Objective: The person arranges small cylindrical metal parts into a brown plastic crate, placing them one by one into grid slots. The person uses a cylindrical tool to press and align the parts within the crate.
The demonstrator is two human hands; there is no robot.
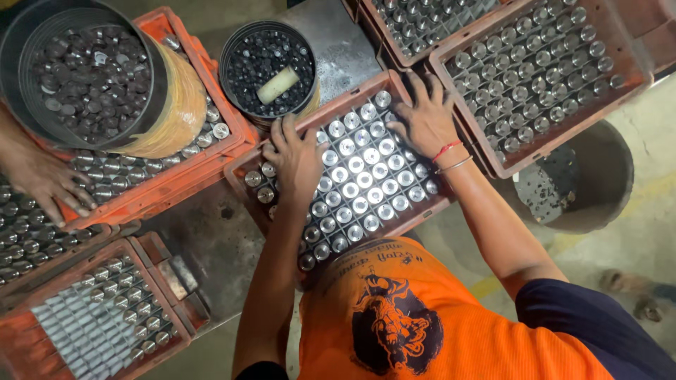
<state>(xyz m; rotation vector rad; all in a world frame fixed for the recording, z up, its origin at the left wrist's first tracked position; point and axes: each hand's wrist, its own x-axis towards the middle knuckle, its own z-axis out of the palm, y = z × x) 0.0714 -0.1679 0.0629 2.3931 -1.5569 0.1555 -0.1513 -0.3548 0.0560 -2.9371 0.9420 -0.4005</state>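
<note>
An orange plastic crate (237, 176) in front of me holds rows of shiny upright metal cylinders (360, 184). My left hand (296, 158) lies flat on the cylinders at the crate's left side, fingers spread, holding nothing. At the crate's far right corner, my right hand (426, 116) also presses flat on the cylinder tops with its fingers apart. A red thread and a thin bangle circle the right wrist. My orange shirt fills the bottom of the view.
A black round tub (229, 53) of small dark pieces with a pale stick stands just beyond my left hand. A big drum (158, 91) of metal discs sits on another crate at left, where another person's hand (46, 181) rests. More filled crates (637, 74) and a grey bucket (605, 176) surround me.
</note>
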